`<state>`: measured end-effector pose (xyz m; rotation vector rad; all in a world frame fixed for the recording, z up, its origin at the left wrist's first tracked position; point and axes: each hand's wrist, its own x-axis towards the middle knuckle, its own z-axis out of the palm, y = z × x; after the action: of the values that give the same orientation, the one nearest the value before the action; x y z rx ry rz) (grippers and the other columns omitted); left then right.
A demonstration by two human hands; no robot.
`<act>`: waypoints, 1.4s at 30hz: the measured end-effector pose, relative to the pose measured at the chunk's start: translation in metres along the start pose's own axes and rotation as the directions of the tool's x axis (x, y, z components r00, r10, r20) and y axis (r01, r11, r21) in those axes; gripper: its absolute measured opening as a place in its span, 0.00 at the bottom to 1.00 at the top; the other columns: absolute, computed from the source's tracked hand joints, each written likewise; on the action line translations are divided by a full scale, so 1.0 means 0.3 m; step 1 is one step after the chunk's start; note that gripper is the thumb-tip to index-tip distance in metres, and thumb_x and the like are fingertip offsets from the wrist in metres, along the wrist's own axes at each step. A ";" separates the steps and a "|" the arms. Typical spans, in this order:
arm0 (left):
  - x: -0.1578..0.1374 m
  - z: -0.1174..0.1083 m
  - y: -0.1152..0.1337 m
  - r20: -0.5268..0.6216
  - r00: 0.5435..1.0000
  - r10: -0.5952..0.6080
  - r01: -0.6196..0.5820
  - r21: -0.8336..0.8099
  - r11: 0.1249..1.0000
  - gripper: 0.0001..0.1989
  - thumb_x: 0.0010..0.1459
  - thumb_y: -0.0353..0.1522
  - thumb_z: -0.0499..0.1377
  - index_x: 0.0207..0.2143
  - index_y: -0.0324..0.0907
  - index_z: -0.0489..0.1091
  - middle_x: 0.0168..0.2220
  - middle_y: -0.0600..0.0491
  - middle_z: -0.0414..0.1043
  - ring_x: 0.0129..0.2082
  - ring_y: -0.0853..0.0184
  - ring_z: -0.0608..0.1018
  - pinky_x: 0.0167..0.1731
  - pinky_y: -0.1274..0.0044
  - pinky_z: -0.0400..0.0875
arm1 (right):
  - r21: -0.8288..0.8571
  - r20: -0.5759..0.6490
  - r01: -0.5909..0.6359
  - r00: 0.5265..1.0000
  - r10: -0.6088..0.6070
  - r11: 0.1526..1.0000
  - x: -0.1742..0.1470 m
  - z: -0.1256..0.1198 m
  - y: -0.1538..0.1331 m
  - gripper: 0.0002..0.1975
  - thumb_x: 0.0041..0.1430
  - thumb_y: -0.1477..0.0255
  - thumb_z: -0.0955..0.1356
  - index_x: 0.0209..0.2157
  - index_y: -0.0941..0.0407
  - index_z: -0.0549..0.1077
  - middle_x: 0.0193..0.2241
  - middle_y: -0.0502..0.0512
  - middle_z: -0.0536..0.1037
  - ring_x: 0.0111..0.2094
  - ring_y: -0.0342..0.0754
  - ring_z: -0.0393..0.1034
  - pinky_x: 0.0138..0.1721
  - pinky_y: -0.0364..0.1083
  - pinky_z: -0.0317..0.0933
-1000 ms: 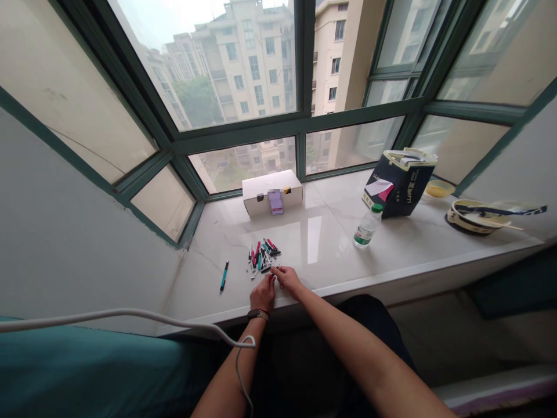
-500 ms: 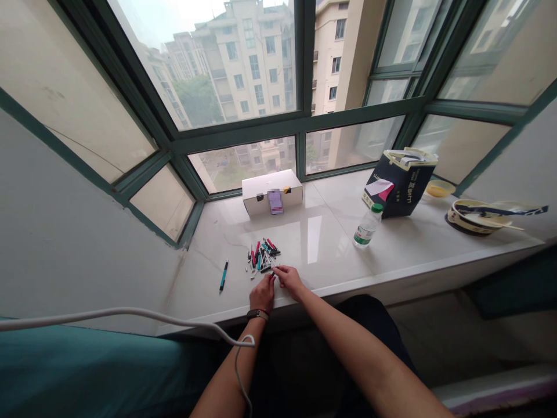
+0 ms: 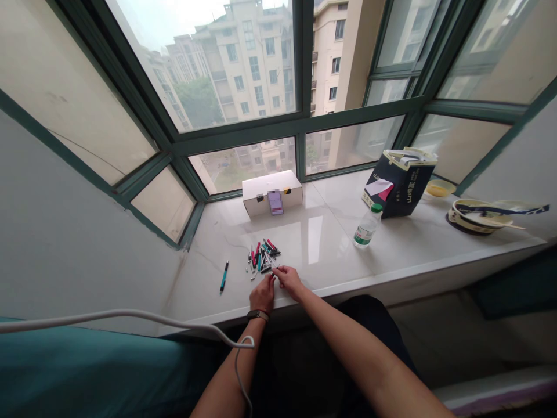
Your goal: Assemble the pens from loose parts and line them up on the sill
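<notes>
My left hand (image 3: 262, 293) and my right hand (image 3: 289, 280) meet at the front of the white sill, their fingertips close together. Both are closed around a small dark pen part (image 3: 273, 274), mostly hidden by the fingers. Just beyond them lies a pile of pen parts (image 3: 263, 255) in pink, teal, black and silver. To the left of the pile, a teal and black pen (image 3: 224, 277) rests by itself on the sill.
A white box (image 3: 272, 191) stands against the window. Farther right are a water bottle (image 3: 366, 227) with a green cap, a dark paper bag (image 3: 398, 184) and a takeaway bowl (image 3: 472, 219). A pale cable (image 3: 130, 312) crosses the lower left.
</notes>
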<state>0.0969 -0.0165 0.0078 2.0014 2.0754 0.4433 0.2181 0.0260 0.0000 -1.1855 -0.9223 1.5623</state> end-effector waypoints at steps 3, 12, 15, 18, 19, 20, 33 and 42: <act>0.001 0.005 -0.005 -0.007 1.000 0.013 -0.013 -0.005 1.000 0.18 0.68 0.41 0.45 0.52 0.49 0.69 0.38 0.51 0.78 0.32 0.68 0.76 0.29 0.79 0.58 | -0.004 -0.013 -0.008 1.000 0.008 1.000 0.005 0.002 0.005 0.21 0.44 0.55 0.73 0.27 0.58 0.69 0.19 0.44 0.66 0.19 0.38 0.56 0.19 0.39 0.53; 0.002 0.014 -0.008 -0.039 0.999 0.025 -0.024 0.006 1.000 0.17 0.68 0.40 0.45 0.51 0.48 0.69 0.36 0.51 0.78 0.30 0.68 0.76 0.28 0.79 0.56 | -0.002 0.006 0.002 1.000 -0.002 1.000 0.005 0.004 0.005 0.21 0.44 0.54 0.73 0.27 0.58 0.69 0.18 0.43 0.64 0.17 0.37 0.54 0.18 0.40 0.52; 0.001 0.010 -0.004 -0.031 0.999 0.013 -0.012 0.027 1.000 0.17 0.68 0.40 0.45 0.49 0.47 0.69 0.35 0.51 0.77 0.30 0.68 0.76 0.27 0.79 0.55 | 0.007 0.045 -0.002 0.999 0.001 1.000 -0.006 0.001 -0.011 0.22 0.44 0.53 0.73 0.27 0.58 0.70 0.17 0.42 0.63 0.18 0.37 0.53 0.19 0.40 0.52; 0.000 0.004 0.001 -0.015 1.000 0.004 -0.003 0.044 0.999 0.17 0.68 0.40 0.44 0.48 0.47 0.69 0.35 0.52 0.77 0.30 0.68 0.76 0.27 0.79 0.55 | 0.010 0.067 0.000 0.998 -0.001 1.000 -0.015 -0.001 -0.025 0.22 0.45 0.53 0.73 0.27 0.59 0.70 0.16 0.42 0.62 0.18 0.37 0.52 0.19 0.40 0.52; -0.001 0.001 0.002 -0.011 1.000 0.003 -0.002 0.044 0.999 0.17 0.68 0.40 0.44 0.49 0.47 0.68 0.35 0.52 0.77 0.30 0.69 0.76 0.27 0.79 0.55 | 0.012 0.074 0.003 0.997 -0.004 1.000 -0.016 -0.002 -0.028 0.22 0.45 0.53 0.73 0.27 0.59 0.71 0.16 0.42 0.61 0.18 0.37 0.52 0.19 0.40 0.52; -0.001 -0.001 0.003 -0.006 1.000 0.002 -0.002 0.044 0.999 0.17 0.68 0.40 0.44 0.49 0.47 0.68 0.35 0.52 0.77 0.30 0.69 0.76 0.27 0.79 0.55 | 0.012 0.085 0.006 0.996 -0.007 1.000 -0.017 -0.003 -0.030 0.22 0.45 0.53 0.72 0.28 0.59 0.71 0.16 0.42 0.61 0.18 0.37 0.52 0.19 0.40 0.51; 0.002 0.003 0.001 0.021 1.000 -0.008 0.006 0.094 0.996 0.19 0.69 0.40 0.41 0.50 0.47 0.67 0.32 0.50 0.77 0.28 0.67 0.76 0.26 0.78 0.53 | -0.007 0.167 0.002 0.986 -0.001 1.000 0.003 -0.016 -0.011 0.22 0.48 0.52 0.71 0.32 0.59 0.74 0.18 0.43 0.62 0.19 0.37 0.50 0.19 0.39 0.49; 0.002 0.008 -0.002 -0.003 1.000 0.013 -0.013 0.077 0.997 0.18 0.68 0.40 0.42 0.49 0.46 0.68 0.32 0.51 0.77 0.29 0.67 0.76 0.26 0.78 0.53 | 0.008 0.127 0.015 0.992 -0.016 1.000 0.001 -0.015 -0.006 0.21 0.47 0.54 0.72 0.30 0.59 0.75 0.19 0.44 0.63 0.20 0.38 0.52 0.20 0.39 0.52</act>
<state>0.0971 -0.0159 0.0052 2.0593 2.1134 0.3742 0.2227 0.0271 0.0005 -1.0816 -1.0055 1.6416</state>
